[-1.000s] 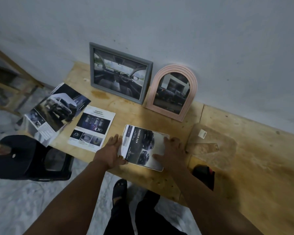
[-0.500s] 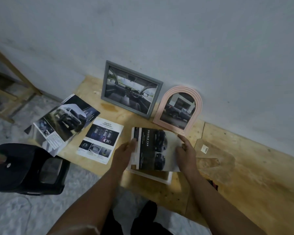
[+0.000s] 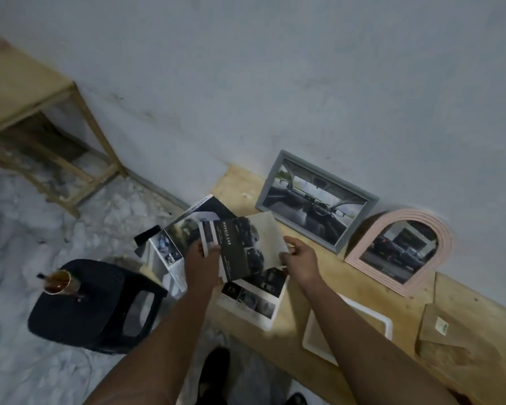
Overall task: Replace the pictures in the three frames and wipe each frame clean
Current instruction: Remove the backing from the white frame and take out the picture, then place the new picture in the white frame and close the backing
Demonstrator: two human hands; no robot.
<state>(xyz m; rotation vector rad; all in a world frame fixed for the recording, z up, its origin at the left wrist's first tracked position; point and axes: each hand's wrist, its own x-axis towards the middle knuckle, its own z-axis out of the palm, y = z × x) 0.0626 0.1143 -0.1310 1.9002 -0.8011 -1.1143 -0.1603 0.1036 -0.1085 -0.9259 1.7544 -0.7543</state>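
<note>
Over the left end of a wooden tabletop [image 3: 348, 290], a person holds a printed car page [image 3: 246, 249] up off the surface. It reads "DOUBLE CAB" and shows dark vehicles. The left hand [image 3: 202, 264] pinches its left edge, thumb on top and fingers underneath. The right hand [image 3: 300, 258] touches the page's right edge with loosely curled fingers; whether it truly grips cannot be told.

A second ago this page lay flat near the table's front edge with both hands resting on it. Half a second ago it was tilted up over a white frame [image 3: 360, 320]. Now it is fully lifted and carried left, hanging above a brochure sheet [image 3: 254, 299] and partly in front of an open car magazine [image 3: 176, 247]. The white frame lies bare on the table under the right forearm, showing a pale empty inside. That suggests the old picture is out of the third frame, which awaits a new one and a wipe.

The view has also swung left and up, bringing in more grey wall, a wooden stand [image 3: 41, 118] and a black stool [image 3: 100, 305] with a glass [image 3: 60, 283] on it. A grey rectangular frame [image 3: 316, 200] and a pink arched frame [image 3: 403, 252] lean against the wall as before, each with a car picture. A brown backing board [image 3: 450, 331] lies at the table's right.
</note>
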